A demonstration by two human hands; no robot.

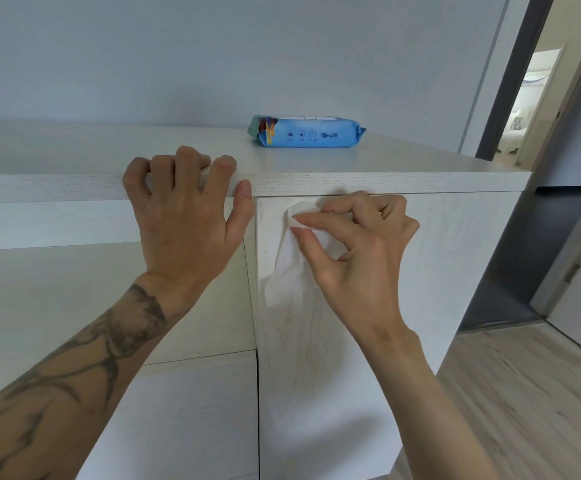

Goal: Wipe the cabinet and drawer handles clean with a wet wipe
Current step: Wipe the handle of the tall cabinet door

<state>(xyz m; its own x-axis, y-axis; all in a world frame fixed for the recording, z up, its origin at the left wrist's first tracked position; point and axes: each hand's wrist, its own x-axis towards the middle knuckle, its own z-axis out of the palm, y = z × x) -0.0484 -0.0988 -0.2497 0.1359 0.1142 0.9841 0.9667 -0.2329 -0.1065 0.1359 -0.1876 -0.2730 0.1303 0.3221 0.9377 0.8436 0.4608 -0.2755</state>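
Note:
A white cabinet (438, 244) fills the view, with a closed door on the right and drawer fronts (57, 289) on the left. My right hand (358, 247) pinches a white wet wipe (287, 271) against the top left corner of the door, just under the cabinet top. The wipe hangs down the door face. My left hand (185, 209) grips the front edge of the cabinet top (403, 157), fingers curled over it, thumb pointing right. No separate handle is visible; the fronts look flat.
A blue pack of wet wipes (306, 131) lies on the cabinet top near the wall. To the right are a dark door frame (510, 98), an open doorway into a bright room, and wood-look floor (524, 393).

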